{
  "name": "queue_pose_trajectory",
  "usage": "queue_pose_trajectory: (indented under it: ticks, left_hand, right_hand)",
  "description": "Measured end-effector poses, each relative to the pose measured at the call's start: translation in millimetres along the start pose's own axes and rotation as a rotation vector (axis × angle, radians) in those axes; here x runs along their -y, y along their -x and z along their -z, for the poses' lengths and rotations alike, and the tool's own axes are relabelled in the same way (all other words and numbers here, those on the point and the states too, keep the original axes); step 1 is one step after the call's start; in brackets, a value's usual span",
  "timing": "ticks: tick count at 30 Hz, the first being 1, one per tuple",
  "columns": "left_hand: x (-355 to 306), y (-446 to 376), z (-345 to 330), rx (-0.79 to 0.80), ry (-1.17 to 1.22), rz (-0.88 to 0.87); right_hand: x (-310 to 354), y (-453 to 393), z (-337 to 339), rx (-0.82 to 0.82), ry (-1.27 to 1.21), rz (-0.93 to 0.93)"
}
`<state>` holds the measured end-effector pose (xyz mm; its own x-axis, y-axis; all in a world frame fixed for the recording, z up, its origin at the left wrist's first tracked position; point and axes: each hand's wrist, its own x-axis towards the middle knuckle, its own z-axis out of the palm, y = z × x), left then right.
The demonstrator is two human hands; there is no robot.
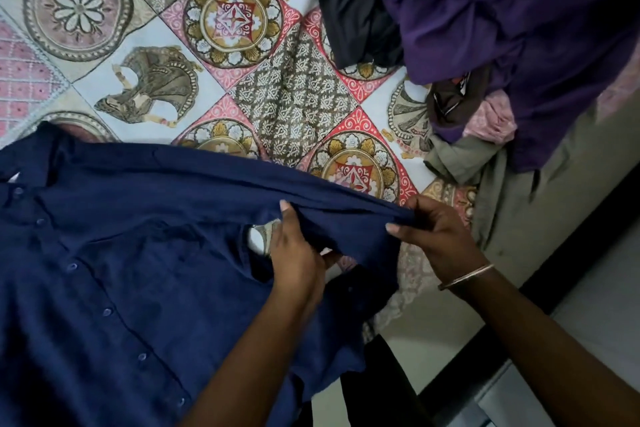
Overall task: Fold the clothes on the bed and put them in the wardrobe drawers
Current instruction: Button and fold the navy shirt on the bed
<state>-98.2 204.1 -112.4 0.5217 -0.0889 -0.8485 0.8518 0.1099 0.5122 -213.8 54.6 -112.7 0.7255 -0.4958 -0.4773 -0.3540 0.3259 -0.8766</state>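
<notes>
A navy blue shirt [114, 253] is spread, buttoned front up, over the near left part of the bed [242, 87], which is covered by a patterned bedspread of medallions and elephants. One sleeve [277, 191] of the shirt is stretched out toward the bed's right edge and is held by both hands. The left hand [294, 253] is placed partway along the sleeve, its fingers curled round a fold of the cloth with the thumb showing on top. The right hand [433, 232] is closed on the sleeve's end, the cloth being pinched between thumb and fingers; a thin bangle [465, 277] is worn on that wrist. Both grips are thus clamped on the shirt, close beside each other.

Toward the far right corner of the bed a heap of unfolded clothes is seen: a purple garment [519, 28] on top, a black garment [356, 21] touching its left side, a dark brown piece [453, 97] and an olive garment [519, 204] below it, the olive one hanging over the bed's right edge. A pink patterned cloth [491, 118] is tucked between the purple and olive pieces.
</notes>
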Motion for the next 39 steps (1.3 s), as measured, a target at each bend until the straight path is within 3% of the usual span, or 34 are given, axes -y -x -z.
queue_pose_trajectory:
  ticks: [4, 9, 11, 15, 16, 19, 20, 21, 25, 27, 30, 32, 36, 39]
  left_hand:
    - [-0.1, 0.9, -3.5, 0.012, 0.116, 0.058]
    - [12.8, 18.1, -11.5, 0.247, 0.042, 0.176]
    - [24.9, 22.5, -15.1, 0.254, -0.008, 0.213]
    - [41.0, 27.8, -24.9, 0.204, 0.110, 0.240]
    - [43.3, 29.4, -26.4, 0.202, 0.141, 0.237]
    - [46.9, 26.1, -28.5, 0.186, 0.183, 0.226]
    - [47.4, 24.9, -30.4, 0.188, 0.174, 0.238]
    - [46.6, 22.8, -30.8, 0.196, 0.155, 0.253]
    - [48.0, 22.2, -41.2, 0.336, 0.096, 0.335]
    - [53.2, 26.6, -51.3, 0.404, 0.024, 0.352]
    - [69.2, 31.4, -69.0, 0.425, -0.031, 0.362]
    - [79.6, 33.8, -80.5, 0.422, 0.042, 0.356]
    - [100.7, 35.4, -87.6, 0.399, 0.010, 0.353]
    - [117.3, 31.8, -88.2, 0.306, -0.135, 0.379]
  right_hand:
    - [3.5, -2.7, 6.5, -0.008, 0.139, -0.005]
    - [19.8, -14.0, 19.9, -0.019, 0.477, 0.045]
    - [28.3, -16.4, 26.6, 0.034, 0.476, 0.021]
    - [40.6, -20.7, 39.3, 0.105, 0.355, -0.081]
    - [42.5, -23.6, 45.4, 0.101, 0.469, -0.101]
    - [53.5, -30.7, 62.5, 0.116, 1.296, -0.151]
    - [56.8, -31.7, 69.5, 0.134, 1.389, -0.155]
    - [59.6, -32.1, 75.6, 0.154, 1.339, -0.155]
    - [62.5, -30.0, 92.0, 0.193, 0.622, -0.056]
    - [52.4, -33.9, 101.5, 0.145, 0.698, -0.018]
    - [42.4, -41.8, 118.5, 0.172, 1.156, -0.140]
    - [38.8, -43.8, 128.9, 0.193, 1.135, -0.214]
    - [21.8, -47.5, 132.4, 0.069, 0.818, -0.054]
    - [5.5, -53.3, 133.4, 0.018, 1.054, -0.005]
